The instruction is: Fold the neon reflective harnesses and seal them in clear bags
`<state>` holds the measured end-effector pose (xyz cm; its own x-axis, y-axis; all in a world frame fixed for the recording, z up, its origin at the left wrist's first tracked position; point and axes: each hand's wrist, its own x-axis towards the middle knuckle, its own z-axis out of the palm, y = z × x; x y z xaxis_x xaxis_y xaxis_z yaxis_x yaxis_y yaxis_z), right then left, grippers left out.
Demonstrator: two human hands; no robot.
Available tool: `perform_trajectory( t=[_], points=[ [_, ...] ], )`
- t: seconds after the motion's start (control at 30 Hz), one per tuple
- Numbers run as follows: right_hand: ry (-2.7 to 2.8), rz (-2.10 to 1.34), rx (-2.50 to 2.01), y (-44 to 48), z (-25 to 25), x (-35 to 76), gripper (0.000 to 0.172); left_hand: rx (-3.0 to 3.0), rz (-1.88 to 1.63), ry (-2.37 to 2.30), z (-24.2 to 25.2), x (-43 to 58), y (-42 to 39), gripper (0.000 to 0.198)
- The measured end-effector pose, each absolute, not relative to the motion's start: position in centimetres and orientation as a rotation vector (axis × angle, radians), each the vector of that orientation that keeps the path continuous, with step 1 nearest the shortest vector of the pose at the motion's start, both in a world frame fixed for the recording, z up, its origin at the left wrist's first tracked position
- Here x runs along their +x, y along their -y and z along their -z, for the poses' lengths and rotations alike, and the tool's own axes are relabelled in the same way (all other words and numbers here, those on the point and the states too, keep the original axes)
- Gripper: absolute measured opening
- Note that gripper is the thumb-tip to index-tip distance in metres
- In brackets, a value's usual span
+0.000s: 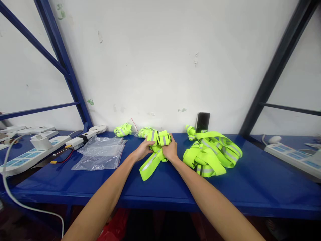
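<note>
Both hands grip one bunched neon-yellow reflective strap (151, 165) with silver stripes, over the middle of the blue table. My left hand (143, 149) is closed round its left side, and my right hand (171, 149) is closed round its right side. A loop of the strap hangs down toward the table's front. Behind my hands lies another yellow bundle (144, 132), and to its left a yellow bundle (122, 130) sits by a clear bag. A larger loose heap of the same straps (213, 152) lies right of my right hand.
Clear zip bags (101, 152) lie flat on the blue table (160, 192) at left. Beyond them are a white handheld fan (97, 129) and a power strip (27, 155). A dark phone (202, 121) leans at the wall; another power strip (296, 157) lies far right.
</note>
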<state>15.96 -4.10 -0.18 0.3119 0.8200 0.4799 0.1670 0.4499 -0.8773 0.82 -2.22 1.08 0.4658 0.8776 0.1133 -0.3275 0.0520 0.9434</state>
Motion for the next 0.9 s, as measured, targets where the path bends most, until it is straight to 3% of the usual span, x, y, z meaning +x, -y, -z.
perform_trajectory(
  t=[0.2, 0.43, 0.53, 0.7, 0.9],
  points=[
    [1.226, -0.739, -0.953, 3.2, 0.8, 16.0, 0.039, 1.213, -1.188, -0.675, -0.8, 0.5, 1.6, 0.071],
    [1.034, -1.339, -0.773, 4.1, -0.6, 14.4, 0.048, 1.08, -1.345, -0.619, -0.9, -0.9, 0.2, 0.079],
    [0.851, -1.617, -0.72, 4.8, -1.5, 14.3, 0.035, 1.117, -1.384, -0.656, -0.7, -1.3, -0.1, 0.085],
    [0.633, -1.758, -0.677, 4.8, -1.7, 14.5, 0.019, 1.261, -1.468, -0.695, -0.4, -1.1, 0.2, 0.06],
    [0.481, -1.884, -0.585, 4.3, -1.7, 15.0, 0.035, 1.84, -1.632, -0.757, -0.1, -0.2, 0.0, 0.039]
  ],
)
